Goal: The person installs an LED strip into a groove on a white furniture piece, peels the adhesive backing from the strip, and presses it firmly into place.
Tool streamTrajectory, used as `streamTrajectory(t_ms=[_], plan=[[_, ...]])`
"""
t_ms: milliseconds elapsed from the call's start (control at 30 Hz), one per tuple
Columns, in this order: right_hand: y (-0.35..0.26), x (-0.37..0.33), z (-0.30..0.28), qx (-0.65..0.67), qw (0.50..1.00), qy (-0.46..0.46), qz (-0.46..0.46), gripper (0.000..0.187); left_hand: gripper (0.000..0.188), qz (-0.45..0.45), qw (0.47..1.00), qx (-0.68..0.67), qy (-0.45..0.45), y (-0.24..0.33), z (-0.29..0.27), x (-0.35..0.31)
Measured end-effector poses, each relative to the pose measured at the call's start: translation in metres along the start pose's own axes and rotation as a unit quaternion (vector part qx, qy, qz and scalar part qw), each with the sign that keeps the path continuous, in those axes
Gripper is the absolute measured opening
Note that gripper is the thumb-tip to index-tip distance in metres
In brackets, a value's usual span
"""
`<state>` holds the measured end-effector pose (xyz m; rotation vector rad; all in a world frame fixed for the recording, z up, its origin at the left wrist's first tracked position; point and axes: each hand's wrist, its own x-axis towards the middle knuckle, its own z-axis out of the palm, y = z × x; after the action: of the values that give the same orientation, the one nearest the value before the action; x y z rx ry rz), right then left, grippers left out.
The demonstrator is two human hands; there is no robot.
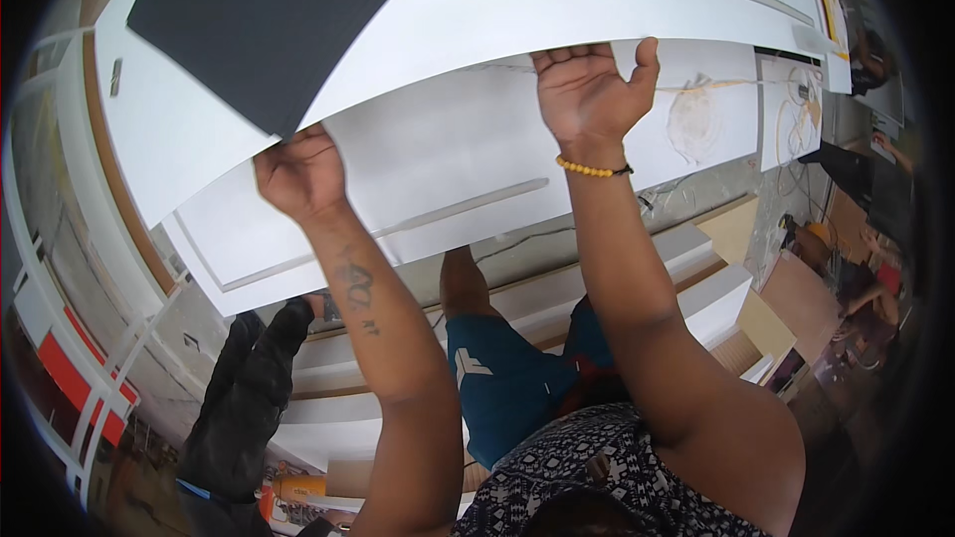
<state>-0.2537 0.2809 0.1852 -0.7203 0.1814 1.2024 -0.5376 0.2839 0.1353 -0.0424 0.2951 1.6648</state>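
Observation:
A large white panel (448,35) stretches across the upper part of the view, a dark grey sheet (269,15) lying over its left portion. Palm up, my left hand (303,174) hooks its fingers under the near edge beside the sheet's corner; the fingertips are partly hidden. Farther right, my right hand (592,99) holds the same edge from below, palm up, with the thumb sticking out to the side. Beneath the lifted edge lies another white panel (428,159) with a long groove and a round brownish smudge.
White and brown boards (696,249) are stacked around my legs. Black-trousered legs of another person (239,388) show at lower left. More people (860,278) are at the far right. A thin cable (796,129) lies on the lower panel's right end. Red and white framing (75,378) stands at left.

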Motion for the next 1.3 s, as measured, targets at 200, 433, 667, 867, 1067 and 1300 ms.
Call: streamTrajectory(t_ms=[200,433,667,867,1067,1300], plan=[[0.093,-0.042,0.026,-0.001,0.999,-0.017,0.046,0.079,0.030,-0.008,0.999,-0.011,0.030,0.004,-0.001,-0.003],[0.171,-0.071,0.043,0.030,0.993,-0.075,0.088,0.057,0.031,-0.034,0.997,-0.005,0.069,0.002,-0.001,-0.005],[0.193,-0.083,0.050,-0.005,0.990,-0.100,0.100,0.046,0.034,-0.059,0.987,0.110,0.102,0.016,-0.001,-0.005],[0.187,-0.093,0.068,-0.001,0.995,-0.072,0.073,0.039,0.036,-0.097,0.979,0.125,0.128,0.017,-0.001,-0.005],[0.184,-0.089,0.064,0.003,0.990,-0.104,0.100,0.035,0.035,-0.116,0.964,0.217,0.102,0.028,-0.001,-0.008],[0.135,-0.076,0.026,-0.270,0.947,-0.066,0.160,0.058,0.028,-0.173,0.958,0.219,0.059,0.028,-0.004,-0.014]])
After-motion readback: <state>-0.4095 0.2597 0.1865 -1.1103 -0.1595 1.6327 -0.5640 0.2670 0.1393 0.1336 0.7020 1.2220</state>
